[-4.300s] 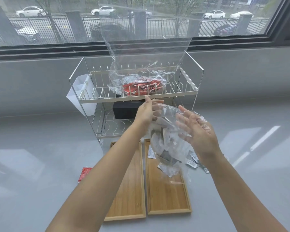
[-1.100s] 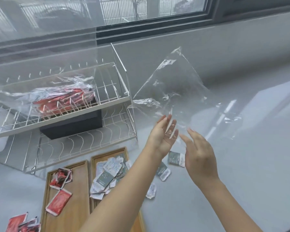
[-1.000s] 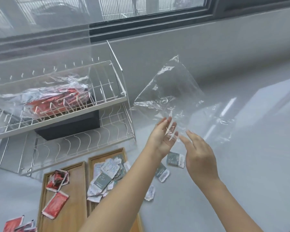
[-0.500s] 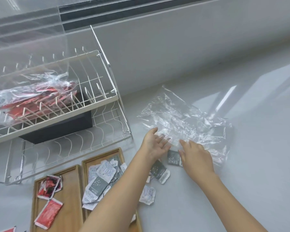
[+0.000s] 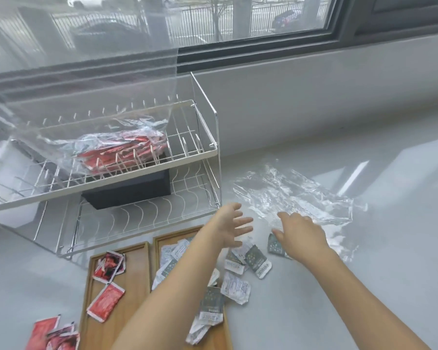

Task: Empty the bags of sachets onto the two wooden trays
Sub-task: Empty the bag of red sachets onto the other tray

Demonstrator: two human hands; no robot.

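Both hands have let go of the empty clear bag point(image 5: 292, 197), which half a second ago was being pressed down under the fingertips and now lies flat and crumpled on the grey counter point(image 5: 364, 286).

Left hand point(image 5: 232, 224): fingers spread and straight, holding nothing, hovering just beside the bag's near-left edge. Right hand point(image 5: 300, 234): fingers relaxed and extended, holding nothing, over the bag's near edge; contact with the plastic cannot be confirmed.

At 6 o'clock from the hands, green-and-white sachets point(image 5: 259, 262) lie scattered on the counter, one dark green sachet point(image 5: 274, 247) just beside the right hand. More of them are heaped on the right wooden tray point(image 5: 162, 242), partly hidden by the left forearm. The left wooden tray point(image 5: 127, 274), touching the right one, carries a few red sachets point(image 5: 105, 301). Further red sachets point(image 5: 52, 333) lie off the tray on the counter at 7 o'clock.

At 10 o'clock stands a two-tier wire rack point(image 5: 187, 155). Its upper tier holds a clear bag of red sachets point(image 5: 119, 150), unemptied. A black box point(image 5: 129, 193) sits on the lower tier.
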